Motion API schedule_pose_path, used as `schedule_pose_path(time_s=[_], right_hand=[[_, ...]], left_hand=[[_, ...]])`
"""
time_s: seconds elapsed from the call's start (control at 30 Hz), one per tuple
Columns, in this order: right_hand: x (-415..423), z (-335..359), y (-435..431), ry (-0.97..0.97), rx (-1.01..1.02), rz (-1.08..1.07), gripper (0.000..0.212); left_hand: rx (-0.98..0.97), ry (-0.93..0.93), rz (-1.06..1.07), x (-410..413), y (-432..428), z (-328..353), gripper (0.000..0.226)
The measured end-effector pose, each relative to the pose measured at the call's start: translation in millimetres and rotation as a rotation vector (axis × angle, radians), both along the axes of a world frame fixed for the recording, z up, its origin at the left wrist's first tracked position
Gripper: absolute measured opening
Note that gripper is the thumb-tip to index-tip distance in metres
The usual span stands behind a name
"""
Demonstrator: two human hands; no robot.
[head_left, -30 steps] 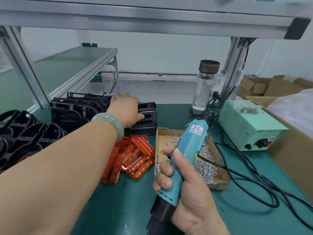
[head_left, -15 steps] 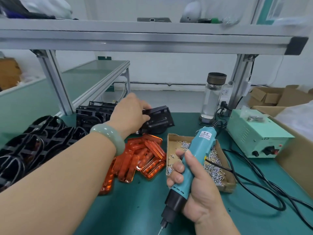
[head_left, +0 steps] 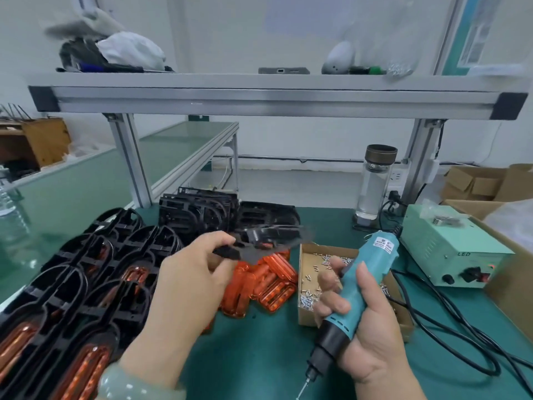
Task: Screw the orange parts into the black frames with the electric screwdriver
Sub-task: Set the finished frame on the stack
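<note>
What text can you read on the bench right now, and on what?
"LED": on the front of the green power box.
White label on the electric screwdriver: print too blurred to read.
The paper sheet on the wall: too blurred to read.
</note>
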State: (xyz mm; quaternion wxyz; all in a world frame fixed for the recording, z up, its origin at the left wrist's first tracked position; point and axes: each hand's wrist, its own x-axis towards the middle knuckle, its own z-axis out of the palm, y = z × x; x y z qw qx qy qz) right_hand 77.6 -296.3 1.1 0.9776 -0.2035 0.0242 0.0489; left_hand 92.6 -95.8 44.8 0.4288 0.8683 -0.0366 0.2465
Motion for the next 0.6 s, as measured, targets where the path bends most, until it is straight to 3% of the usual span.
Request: schedule_pose_path(time_s=[0.13,0.2,0.33,0.4,0.5,0.6], right_hand=[[-2,0,-1,-0.017,0.052,0.034,0.032],[-3,-1,0,-0.019,0.037,0.075,0.035],[-2,-4,5,-0.014,-0.015,0.133,0.061],[0,-5,6,-0.003,-0.028,0.141,0.058],[1,-5,5,0.003,-0.037,0.137,0.059],[0,-4,4,0.015,-0.05,0.122,0.036]], left_hand=[[-0.201,0.124,-0.205,-12,7,-25,0.066],[-0.298,0.213,-0.247,-13,8,-38,0.07],[-0.702,0.457,-0.304,-6,12,-49,0.028],[-0.655,0.504,-0.345,-4,16,-53,0.026],[-0.385,0.505,-0.25,-5,19,-55,0.033],[-0.292,0.515,-0.163,-6,17,-55,0.045]])
